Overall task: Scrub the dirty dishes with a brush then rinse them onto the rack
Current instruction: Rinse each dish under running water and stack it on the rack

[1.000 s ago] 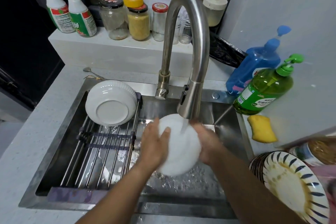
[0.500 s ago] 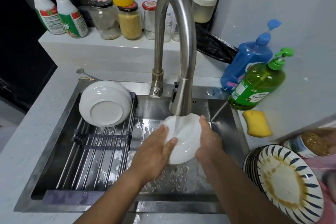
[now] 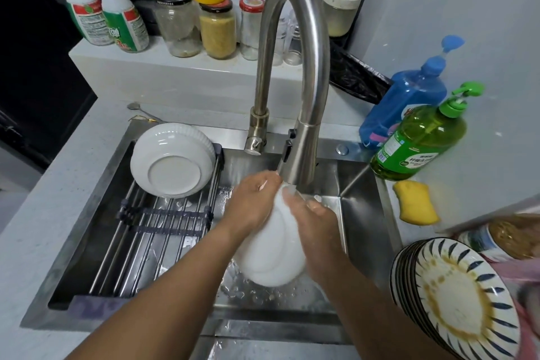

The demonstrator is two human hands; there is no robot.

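A white bowl [image 3: 271, 254] hangs tilted over the sink basin, right under the tap spout [image 3: 298, 161], and it looks blurred. My left hand [image 3: 252, 199] lies on its upper left side with fingers curled over the rim. My right hand [image 3: 314, 216] grips its right side. Another white bowl [image 3: 172, 159] rests upside down on the metal roll-up rack [image 3: 146, 231] at the sink's left. A stack of dirty blue-striped plates [image 3: 455, 301] stands on the counter at the lower right. No brush shows in view.
A yellow sponge [image 3: 415, 202], a green soap bottle [image 3: 420, 137] and a blue bottle [image 3: 406, 102] stand on the counter to the right. Jars and spray bottles [image 3: 117, 17] line the ledge behind the tap. Water drops lie on the sink floor [image 3: 263, 292].
Both hands turned the white bowl under the tap. It went from facing up to hanging on edge, and my left hand climbed to its top rim.
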